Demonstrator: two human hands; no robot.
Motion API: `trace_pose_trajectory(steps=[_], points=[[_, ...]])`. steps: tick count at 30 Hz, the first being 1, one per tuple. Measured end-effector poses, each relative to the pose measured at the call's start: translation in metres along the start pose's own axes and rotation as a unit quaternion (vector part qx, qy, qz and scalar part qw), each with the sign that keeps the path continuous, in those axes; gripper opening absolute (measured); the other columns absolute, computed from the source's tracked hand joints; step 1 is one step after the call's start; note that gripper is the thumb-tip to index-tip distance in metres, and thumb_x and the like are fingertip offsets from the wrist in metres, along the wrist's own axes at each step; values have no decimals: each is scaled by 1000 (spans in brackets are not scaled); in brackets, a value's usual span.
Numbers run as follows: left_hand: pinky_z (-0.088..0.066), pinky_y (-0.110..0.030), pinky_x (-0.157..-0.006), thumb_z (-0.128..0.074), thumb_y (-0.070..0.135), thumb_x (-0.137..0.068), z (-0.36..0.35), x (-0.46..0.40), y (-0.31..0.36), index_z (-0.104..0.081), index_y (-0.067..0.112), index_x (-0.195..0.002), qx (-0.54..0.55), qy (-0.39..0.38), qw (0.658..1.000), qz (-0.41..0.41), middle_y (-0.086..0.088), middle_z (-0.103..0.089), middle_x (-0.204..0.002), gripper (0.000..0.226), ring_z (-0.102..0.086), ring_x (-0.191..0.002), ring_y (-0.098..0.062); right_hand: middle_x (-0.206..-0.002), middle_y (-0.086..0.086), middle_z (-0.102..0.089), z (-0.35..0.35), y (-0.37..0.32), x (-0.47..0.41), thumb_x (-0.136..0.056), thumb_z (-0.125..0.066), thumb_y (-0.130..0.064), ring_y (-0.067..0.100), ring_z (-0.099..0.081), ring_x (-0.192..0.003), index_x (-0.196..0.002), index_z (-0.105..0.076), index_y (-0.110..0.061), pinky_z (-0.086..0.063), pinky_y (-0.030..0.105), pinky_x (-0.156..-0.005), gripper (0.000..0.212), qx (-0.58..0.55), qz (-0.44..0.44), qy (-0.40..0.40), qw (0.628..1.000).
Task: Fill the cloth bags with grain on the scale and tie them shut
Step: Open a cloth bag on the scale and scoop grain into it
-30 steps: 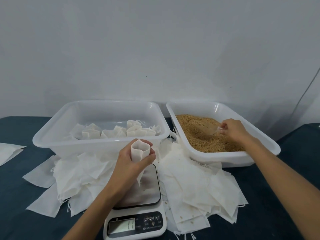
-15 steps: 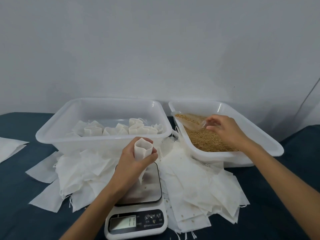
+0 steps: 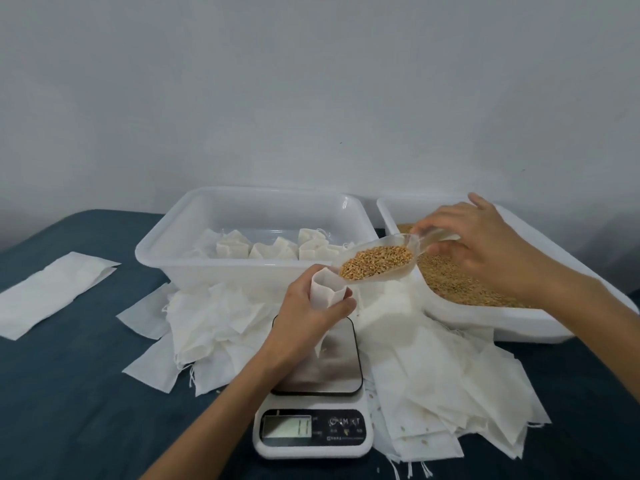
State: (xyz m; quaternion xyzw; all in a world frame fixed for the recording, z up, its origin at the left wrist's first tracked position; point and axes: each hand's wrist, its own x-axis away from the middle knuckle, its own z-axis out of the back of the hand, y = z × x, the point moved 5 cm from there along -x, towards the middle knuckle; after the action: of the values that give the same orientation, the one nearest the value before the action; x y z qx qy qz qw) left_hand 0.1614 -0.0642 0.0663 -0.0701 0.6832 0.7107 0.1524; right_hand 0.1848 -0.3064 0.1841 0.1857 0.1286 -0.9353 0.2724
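Note:
My left hand [image 3: 304, 315] grips an open white cloth bag [image 3: 327, 289] upright over the steel plate of a white kitchen scale [image 3: 313, 434]. My right hand [image 3: 485, 247] holds the handle of a clear plastic scoop [image 3: 375, 261] full of golden grain. The scoop's tip hovers just above the bag's mouth. Loose grain fills the white tub [image 3: 519, 323] on the right. The scale's display shows digits.
A second white tub [image 3: 194, 261] behind the scale holds several filled, tied bags [image 3: 273, 249]. Piles of empty cloth bags [image 3: 450, 375] lie around the scale on the dark blue tabletop. A flat bag [image 3: 45, 292] lies apart at far left.
My right hand lifted the loaded scoop out of the grain tub and carried it left to the bag's mouth. My left hand kept holding the bag over the scale.

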Motion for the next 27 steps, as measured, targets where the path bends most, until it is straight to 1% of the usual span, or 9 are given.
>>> trace_pose_trajectory(steps=[2,4,8,11,16,20,27], points=[[-56,-27,-74,-80,21,-85,-1,0,1,-68,20,-103,10,-4,1000,5,-3,-73,-94,22,-68,-84,-11,-108,-11,-67,5,-8,-2,-91,-70,-13,14,-56,-112,-114,-69,-27,-4,41,-121,27,32,8,7,999],[-57,-26,-75,-79,22,-84,-3,1,2,-69,21,-103,18,-8,1000,8,-2,-75,-96,22,-70,-86,-13,-109,-8,-68,9,-14,-2,-91,-70,-11,19,-58,-111,-115,-71,-23,-5,46,-122,27,61,14,11,998],[-53,-20,-73,-78,12,-88,-3,2,3,-69,22,-104,11,-17,1000,5,3,-75,-95,20,-70,-85,-9,-108,-3,-69,12,-25,-3,-89,-72,-9,26,-60,-111,-115,-72,-19,-9,52,-122,28,104,26,16,994],[-51,-18,-71,-78,10,-88,-3,3,4,-69,20,-101,6,-19,1000,5,5,-74,-93,18,-68,-83,-7,-108,-2,-69,14,-30,-5,-89,-72,-8,27,-60,-110,-116,-72,-19,-9,52,-122,29,118,31,18,992],[-51,-20,-79,-77,10,-87,-4,3,6,-69,14,-102,8,-24,1000,3,4,-74,-93,18,-67,-87,-8,-105,-4,-68,14,-34,-6,-87,-74,-8,27,-60,-107,-114,-72,-20,-13,54,-121,29,132,45,25,990],[-52,-23,-87,-76,9,-87,-3,3,6,-69,17,-105,8,-26,1000,4,5,-75,-94,21,-68,-93,-9,-104,-2,-69,14,-37,-7,-86,-75,-6,29,-61,-105,-113,-73,-18,-15,56,-120,29,143,53,29,988],[-53,-22,-88,-77,5,-89,-3,4,6,-70,17,-107,13,-21,1000,1,6,-75,-94,23,-69,-93,-7,-107,0,-69,13,-38,-7,-87,-73,-6,30,-61,-107,-115,-72,-17,-17,54,-119,30,136,47,27,989]])
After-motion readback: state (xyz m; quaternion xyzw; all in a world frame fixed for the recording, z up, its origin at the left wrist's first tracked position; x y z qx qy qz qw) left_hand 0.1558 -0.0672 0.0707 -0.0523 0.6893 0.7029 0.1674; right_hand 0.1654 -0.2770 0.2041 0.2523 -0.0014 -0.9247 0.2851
